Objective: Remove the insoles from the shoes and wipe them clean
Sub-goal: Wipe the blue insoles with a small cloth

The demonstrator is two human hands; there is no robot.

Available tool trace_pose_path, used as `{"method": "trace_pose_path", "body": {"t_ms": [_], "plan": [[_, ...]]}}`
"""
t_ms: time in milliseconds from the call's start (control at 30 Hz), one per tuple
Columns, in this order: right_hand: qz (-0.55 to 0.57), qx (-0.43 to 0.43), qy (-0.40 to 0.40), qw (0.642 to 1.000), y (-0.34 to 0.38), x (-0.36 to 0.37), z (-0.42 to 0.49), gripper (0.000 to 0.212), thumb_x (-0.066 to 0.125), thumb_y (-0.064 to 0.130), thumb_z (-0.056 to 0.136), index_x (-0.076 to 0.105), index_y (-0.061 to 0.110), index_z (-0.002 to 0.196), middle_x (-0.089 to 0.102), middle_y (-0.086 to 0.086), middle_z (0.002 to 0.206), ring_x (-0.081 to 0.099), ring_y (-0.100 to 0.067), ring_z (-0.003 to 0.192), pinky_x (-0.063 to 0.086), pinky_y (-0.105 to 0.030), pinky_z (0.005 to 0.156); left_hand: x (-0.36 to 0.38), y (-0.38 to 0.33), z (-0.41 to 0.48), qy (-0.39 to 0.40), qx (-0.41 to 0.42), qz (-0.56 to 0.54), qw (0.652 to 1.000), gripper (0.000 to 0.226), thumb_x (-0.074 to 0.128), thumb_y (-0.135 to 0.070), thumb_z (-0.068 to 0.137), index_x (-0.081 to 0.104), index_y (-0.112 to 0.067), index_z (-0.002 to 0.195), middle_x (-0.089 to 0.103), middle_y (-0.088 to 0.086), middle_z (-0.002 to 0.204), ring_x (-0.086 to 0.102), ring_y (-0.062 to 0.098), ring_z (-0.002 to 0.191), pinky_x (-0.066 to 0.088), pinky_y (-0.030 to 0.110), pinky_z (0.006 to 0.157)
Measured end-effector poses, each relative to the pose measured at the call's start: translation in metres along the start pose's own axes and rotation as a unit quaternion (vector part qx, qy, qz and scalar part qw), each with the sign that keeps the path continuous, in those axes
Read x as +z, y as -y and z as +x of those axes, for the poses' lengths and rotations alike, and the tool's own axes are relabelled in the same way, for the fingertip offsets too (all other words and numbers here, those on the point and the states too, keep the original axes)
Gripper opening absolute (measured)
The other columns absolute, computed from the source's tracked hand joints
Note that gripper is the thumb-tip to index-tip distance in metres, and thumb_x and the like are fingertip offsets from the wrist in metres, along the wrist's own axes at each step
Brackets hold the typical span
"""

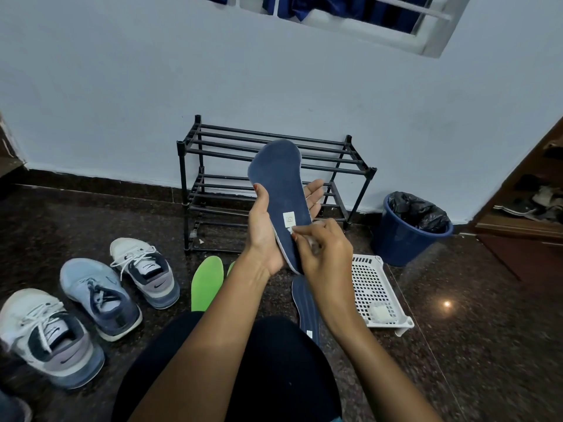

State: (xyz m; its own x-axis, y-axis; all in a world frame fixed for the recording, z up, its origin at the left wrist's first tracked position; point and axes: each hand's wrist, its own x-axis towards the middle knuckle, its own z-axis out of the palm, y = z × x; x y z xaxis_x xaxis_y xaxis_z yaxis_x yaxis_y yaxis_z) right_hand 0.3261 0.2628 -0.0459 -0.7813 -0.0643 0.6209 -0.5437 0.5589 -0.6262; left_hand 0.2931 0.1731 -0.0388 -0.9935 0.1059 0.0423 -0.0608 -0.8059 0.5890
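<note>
Above the lap, left hand [262, 239] grips a navy insole [280, 181] upright while right hand [326, 254] pinches a wipe [291, 230] against its heel end.
Nearest me, knee and right forearm cover part of a 2nd insole [306, 303] on the floor. Beside 3 shoes [100, 296], a 4th is cut off at the bottom-left corner, and I cannot tell what stays inside any of them. Past the green insole [207, 284], the left arm hides all but a sliver of another. I judge the left thumb in front and fingers spread behind tilt the held face toward me for scrubbing by the label. The wipe's shape is blurred. A pale lump in the basket [365, 263] may be spare wipes. Farthest, the rack [274, 147] shows only partly behind the insole.
</note>
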Motion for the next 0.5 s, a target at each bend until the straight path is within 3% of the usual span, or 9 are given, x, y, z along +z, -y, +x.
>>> {"method": "trace_pose_path", "body": {"t_ms": [100,267,500], "plan": [[-0.014,-0.002,-0.034,0.999,0.000,0.002,0.012,0.012,0.060,-0.008,0.081,0.068,-0.003,0.087,0.050,-0.002,0.082,0.046,0.004,0.072,0.032,0.002,0.069,0.003,0.001,-0.002,0.003,-0.011,0.008,1.000,0.079,0.008,-0.063,0.095,0.062,-0.006,0.108,0.071,0.005,0.107,0.067,0.013,0.100,0.049,0.029,0.094],[-0.010,0.028,-0.071,0.997,0.000,0.008,0.020,0.012,0.058,-0.004,0.084,0.068,-0.002,0.091,0.050,-0.004,0.084,0.046,0.004,0.073,0.032,0.002,0.069,0.002,0.000,-0.001,0.010,-0.015,0.004,1.000,0.080,0.006,-0.064,0.094,0.059,-0.008,0.114,0.070,0.003,0.112,0.067,0.013,0.103,0.056,0.028,0.081],[0.003,0.029,-0.002,1.000,0.000,0.006,-0.004,0.013,0.060,-0.005,0.084,0.068,-0.001,0.093,0.052,-0.004,0.083,0.048,0.005,0.070,0.034,0.000,0.068,-0.003,0.001,0.004,-0.015,0.007,-0.005,1.000,0.075,0.009,-0.059,0.097,0.052,-0.004,0.125,0.068,0.008,0.114,0.060,0.014,0.112,0.041,0.026,0.101]]}}
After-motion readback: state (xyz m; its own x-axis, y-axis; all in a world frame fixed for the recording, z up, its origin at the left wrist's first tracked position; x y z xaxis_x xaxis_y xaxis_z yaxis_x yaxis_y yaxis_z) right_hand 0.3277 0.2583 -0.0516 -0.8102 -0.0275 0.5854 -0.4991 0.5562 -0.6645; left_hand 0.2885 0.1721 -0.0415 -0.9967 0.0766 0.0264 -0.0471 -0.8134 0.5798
